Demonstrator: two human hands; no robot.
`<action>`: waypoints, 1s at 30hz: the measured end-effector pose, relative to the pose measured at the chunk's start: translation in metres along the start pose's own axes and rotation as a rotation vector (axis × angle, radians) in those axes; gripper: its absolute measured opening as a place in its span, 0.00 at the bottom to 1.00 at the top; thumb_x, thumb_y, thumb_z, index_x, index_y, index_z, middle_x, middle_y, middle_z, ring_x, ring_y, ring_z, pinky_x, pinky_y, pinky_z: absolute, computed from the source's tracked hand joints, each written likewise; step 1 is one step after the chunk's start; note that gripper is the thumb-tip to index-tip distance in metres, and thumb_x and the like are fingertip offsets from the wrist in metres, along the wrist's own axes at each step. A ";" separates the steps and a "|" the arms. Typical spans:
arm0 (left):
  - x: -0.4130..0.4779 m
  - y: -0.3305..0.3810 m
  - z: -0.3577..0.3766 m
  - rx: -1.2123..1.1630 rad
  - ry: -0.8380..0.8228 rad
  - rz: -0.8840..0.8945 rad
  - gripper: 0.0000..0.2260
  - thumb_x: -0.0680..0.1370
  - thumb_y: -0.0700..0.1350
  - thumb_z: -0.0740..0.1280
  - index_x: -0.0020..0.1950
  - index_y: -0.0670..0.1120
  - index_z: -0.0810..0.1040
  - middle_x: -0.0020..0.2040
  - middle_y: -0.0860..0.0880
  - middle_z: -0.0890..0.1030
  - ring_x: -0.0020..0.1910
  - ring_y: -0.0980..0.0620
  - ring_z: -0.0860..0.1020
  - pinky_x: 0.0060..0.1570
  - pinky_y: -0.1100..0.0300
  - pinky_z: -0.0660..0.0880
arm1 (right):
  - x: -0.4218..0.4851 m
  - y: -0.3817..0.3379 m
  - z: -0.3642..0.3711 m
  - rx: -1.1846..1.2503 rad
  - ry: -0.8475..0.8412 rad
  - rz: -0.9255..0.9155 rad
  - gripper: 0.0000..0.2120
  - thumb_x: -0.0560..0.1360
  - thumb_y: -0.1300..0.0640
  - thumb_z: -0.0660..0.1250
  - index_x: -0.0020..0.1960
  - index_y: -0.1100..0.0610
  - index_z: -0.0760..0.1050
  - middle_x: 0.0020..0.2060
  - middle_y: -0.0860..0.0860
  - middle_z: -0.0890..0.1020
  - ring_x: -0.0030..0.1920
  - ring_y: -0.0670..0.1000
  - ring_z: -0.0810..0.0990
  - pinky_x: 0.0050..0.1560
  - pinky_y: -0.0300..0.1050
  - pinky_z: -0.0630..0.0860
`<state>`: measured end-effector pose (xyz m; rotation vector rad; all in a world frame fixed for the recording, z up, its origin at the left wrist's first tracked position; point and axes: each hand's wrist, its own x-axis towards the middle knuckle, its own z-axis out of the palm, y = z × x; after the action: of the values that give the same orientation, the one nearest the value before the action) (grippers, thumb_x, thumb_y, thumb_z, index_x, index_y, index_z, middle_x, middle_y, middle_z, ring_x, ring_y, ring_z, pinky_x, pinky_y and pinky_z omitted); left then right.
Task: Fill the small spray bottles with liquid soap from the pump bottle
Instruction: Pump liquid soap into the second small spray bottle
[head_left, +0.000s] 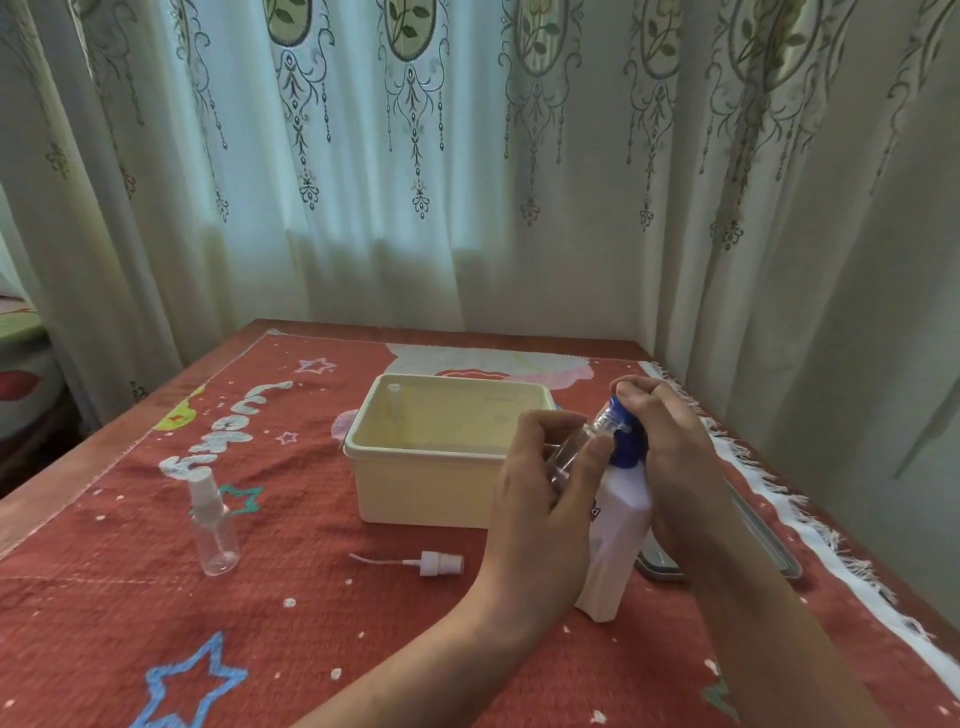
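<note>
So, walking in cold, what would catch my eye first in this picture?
Probably the action at the right: the left hand holds a small clear bottle against the blue pump head of a white pump bottle, the right hand curled over that pump. Then the cream box mid-table on the red cloth, a capped spray bottle standing to its left and a loose spray head lying in front.

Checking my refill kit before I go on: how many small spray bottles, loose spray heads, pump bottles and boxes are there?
Small spray bottles: 2 (capped bottle standing; uncapped bottle gripped by left hand)
Loose spray heads: 1
Pump bottles: 1
Boxes: 1
Total: 5
Clear piece inside the box: too unclear to count.
</note>
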<state>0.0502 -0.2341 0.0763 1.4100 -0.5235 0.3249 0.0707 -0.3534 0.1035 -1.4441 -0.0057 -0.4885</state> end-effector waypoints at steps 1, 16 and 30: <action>0.000 0.000 0.000 0.004 0.004 0.008 0.06 0.81 0.48 0.66 0.56 0.50 0.75 0.49 0.52 0.81 0.49 0.55 0.80 0.49 0.63 0.78 | -0.001 0.000 0.001 -0.002 -0.005 -0.004 0.05 0.81 0.53 0.61 0.52 0.52 0.75 0.43 0.50 0.79 0.42 0.48 0.80 0.40 0.38 0.78; 0.000 0.001 -0.001 0.005 -0.012 0.007 0.05 0.81 0.48 0.67 0.56 0.53 0.74 0.49 0.54 0.81 0.51 0.57 0.80 0.48 0.66 0.77 | -0.001 0.000 0.001 0.044 -0.008 0.001 0.04 0.81 0.53 0.61 0.50 0.50 0.74 0.40 0.49 0.79 0.40 0.48 0.79 0.37 0.39 0.78; 0.001 -0.001 -0.001 -0.043 -0.010 0.012 0.05 0.80 0.47 0.67 0.55 0.52 0.75 0.49 0.56 0.82 0.52 0.57 0.80 0.50 0.67 0.76 | -0.002 0.000 0.000 0.013 -0.021 -0.023 0.05 0.81 0.52 0.61 0.48 0.50 0.74 0.37 0.46 0.80 0.37 0.44 0.79 0.40 0.40 0.79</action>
<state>0.0517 -0.2333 0.0759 1.3680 -0.5445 0.3144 0.0686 -0.3526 0.1029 -1.4379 -0.0424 -0.4911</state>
